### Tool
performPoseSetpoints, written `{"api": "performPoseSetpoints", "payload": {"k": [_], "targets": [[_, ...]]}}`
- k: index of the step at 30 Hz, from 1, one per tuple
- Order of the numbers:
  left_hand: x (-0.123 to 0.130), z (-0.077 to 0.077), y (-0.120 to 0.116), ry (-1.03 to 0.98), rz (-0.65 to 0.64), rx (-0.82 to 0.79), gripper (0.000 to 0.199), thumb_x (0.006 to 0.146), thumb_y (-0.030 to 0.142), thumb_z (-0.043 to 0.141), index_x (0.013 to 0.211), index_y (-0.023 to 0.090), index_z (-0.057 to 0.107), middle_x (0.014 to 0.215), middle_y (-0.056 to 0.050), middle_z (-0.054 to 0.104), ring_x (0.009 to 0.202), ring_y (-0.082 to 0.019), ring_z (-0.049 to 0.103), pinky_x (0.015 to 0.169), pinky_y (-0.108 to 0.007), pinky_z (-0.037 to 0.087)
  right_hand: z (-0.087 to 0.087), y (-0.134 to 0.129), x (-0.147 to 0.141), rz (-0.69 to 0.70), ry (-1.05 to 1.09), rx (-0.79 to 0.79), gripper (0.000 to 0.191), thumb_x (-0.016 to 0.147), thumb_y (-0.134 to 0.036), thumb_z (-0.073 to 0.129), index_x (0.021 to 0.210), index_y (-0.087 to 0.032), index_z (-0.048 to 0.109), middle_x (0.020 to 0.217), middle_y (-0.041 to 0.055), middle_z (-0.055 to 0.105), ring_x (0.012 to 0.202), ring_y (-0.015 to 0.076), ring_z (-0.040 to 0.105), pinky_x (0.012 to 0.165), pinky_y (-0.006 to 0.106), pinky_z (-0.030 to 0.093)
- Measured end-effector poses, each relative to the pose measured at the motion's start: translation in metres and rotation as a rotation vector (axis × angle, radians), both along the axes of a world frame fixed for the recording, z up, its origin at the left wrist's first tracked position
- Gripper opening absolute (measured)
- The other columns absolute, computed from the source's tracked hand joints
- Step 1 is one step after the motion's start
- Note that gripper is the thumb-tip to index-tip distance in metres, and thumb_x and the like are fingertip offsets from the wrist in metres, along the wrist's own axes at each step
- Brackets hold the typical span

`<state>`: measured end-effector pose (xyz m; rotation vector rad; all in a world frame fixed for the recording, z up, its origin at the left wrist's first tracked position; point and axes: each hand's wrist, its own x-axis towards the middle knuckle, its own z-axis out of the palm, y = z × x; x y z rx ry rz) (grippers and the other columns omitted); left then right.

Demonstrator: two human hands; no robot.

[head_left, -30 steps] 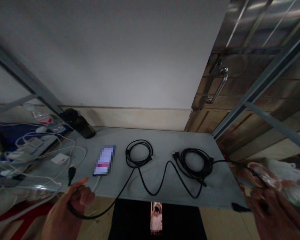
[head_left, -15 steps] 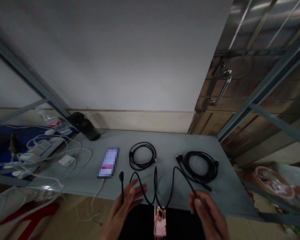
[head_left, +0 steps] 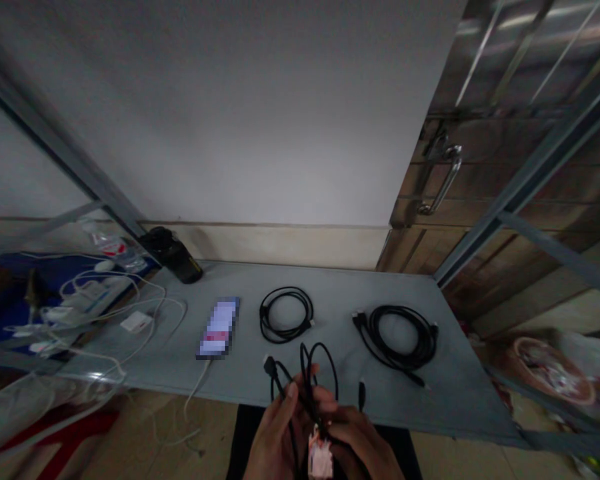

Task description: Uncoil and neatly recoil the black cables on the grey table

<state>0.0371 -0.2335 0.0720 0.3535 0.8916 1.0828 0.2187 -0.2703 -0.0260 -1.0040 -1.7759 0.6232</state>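
Observation:
My left hand [head_left: 280, 427] is closed around part of a thin black cable [head_left: 336, 365], near the table's front edge. Loops of this cable stand up above the fingers, and its dark plug [head_left: 269, 365] pokes out on the left. My right hand [head_left: 357, 437] is against the left one, fingers bent round the same cable. Another dark cable end [head_left: 362, 395] points up just beyond the right hand. Behind lie a small coiled black cable [head_left: 263, 327] and a larger coiled black cable [head_left: 420, 357], both apart from my hands.
A phone [head_left: 219, 328] with a white cord lies left of the small coil. A black bottle-like object [head_left: 177, 257], a white charger [head_left: 136, 322] and tangled white cords are farther left. Metal posts flank the grey table [head_left: 460, 393]. A basket [head_left: 550, 373] sits lower right.
My hands have come together, the right moving left. The cable stretched in waves between them is now gathered into loops, and its left plug has shifted right.

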Motion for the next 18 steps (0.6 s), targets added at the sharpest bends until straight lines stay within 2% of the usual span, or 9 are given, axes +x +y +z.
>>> {"api": "performPoseSetpoints", "payload": {"k": [3,5,6,8,10,12,14,16,18], "targets": [[0.005,0.01,0.001,-0.183,0.041,-0.026,0.047,0.092,0.052,0.093,0.125,0.02,0.084,0.069,0.003,0.06,0.062,-0.012,0.06,0.071,-0.028,0.057,0.003,0.0,0.004,-0.062,-0.057,0.004,0.021,0.117,-0.034,0.055,0.125,-0.035,0.075,0.138,0.0077,0.074,0.131,0.0262,0.072,0.11,0.038,0.061],[0.003,0.012,0.001,-0.297,0.062,-0.047,0.038,0.092,0.047,0.094,0.115,0.018,0.083,0.062,0.01,0.041,0.053,-0.007,0.043,0.066,-0.024,0.051,0.002,-0.002,0.004,-0.171,-0.054,-0.019,0.015,0.111,-0.04,0.067,0.122,-0.035,0.076,0.151,0.0101,0.066,0.144,0.0338,0.063,0.117,0.048,0.057],[0.001,0.011,0.001,-0.352,0.073,-0.051,0.034,0.093,0.045,0.094,0.111,0.018,0.082,0.06,0.012,0.034,0.05,-0.006,0.037,0.062,-0.022,0.048,0.0,-0.003,0.004,-0.232,-0.032,-0.04,0.024,0.107,-0.045,0.074,0.128,-0.034,0.075,0.158,0.012,0.061,0.149,0.0378,0.059,0.119,0.052,0.056],[-0.004,0.009,0.001,-0.455,0.102,-0.027,0.029,0.096,0.045,0.09,0.104,0.02,0.08,0.056,0.014,0.022,0.045,-0.006,0.023,0.052,-0.02,0.037,-0.006,-0.006,-0.001,-0.32,0.062,-0.106,0.058,0.099,-0.055,0.083,0.15,-0.032,0.066,0.169,0.0169,0.051,0.155,0.044,0.052,0.12,0.058,0.056],[-0.008,0.006,0.0,-0.553,0.121,0.02,0.03,0.101,0.05,0.083,0.094,0.022,0.076,0.051,0.015,0.009,0.042,-0.006,0.005,0.043,-0.02,0.023,-0.013,-0.01,-0.009,-0.312,0.246,-0.208,0.081,0.099,-0.062,0.081,0.166,-0.029,0.049,0.171,0.0203,0.049,0.158,0.0445,0.051,0.118,0.058,0.058],[-0.011,0.003,-0.001,-0.619,0.096,0.042,0.04,0.104,0.055,0.077,0.082,0.023,0.068,0.049,0.015,0.002,0.04,-0.006,-0.006,0.039,-0.021,0.012,-0.015,-0.014,-0.02,-0.23,0.515,-0.355,0.082,0.103,-0.069,0.071,0.17,-0.032,0.039,0.169,0.02,0.054,0.15,0.0403,0.061,0.111,0.053,0.063],[-0.013,0.0,-0.002,-0.622,0.041,0.03,0.047,0.103,0.058,0.077,0.077,0.023,0.06,0.047,0.016,0.001,0.04,-0.005,-0.009,0.039,-0.02,0.009,-0.009,-0.018,-0.029,-0.124,0.743,-0.514,0.081,0.104,-0.077,0.063,0.169,-0.035,0.04,0.156,0.0191,0.067,0.13,0.0371,0.076,0.1,0.05,0.067],[-0.014,-0.005,-0.003,-0.577,-0.016,0.012,0.05,0.101,0.06,0.079,0.076,0.023,0.056,0.046,0.017,0.001,0.04,-0.004,-0.009,0.039,-0.019,0.012,0.002,-0.019,-0.03,-0.078,0.802,-0.638,0.084,0.1,-0.083,0.064,0.165,-0.032,0.049,0.132,0.0166,0.08,0.107,0.0355,0.083,0.092,0.049,0.068],[-0.014,-0.013,-0.003,-0.504,-0.07,0.011,0.051,0.101,0.063,0.077,0.076,0.024,0.056,0.045,0.017,0.002,0.04,-0.005,-0.008,0.04,-0.018,0.016,0.015,-0.016,-0.023,-0.135,0.72,-0.707,0.08,0.098,-0.083,0.068,0.156,-0.028,0.063,0.108,0.0122,0.084,0.094,0.0334,0.083,0.087,0.047,0.068]]}}
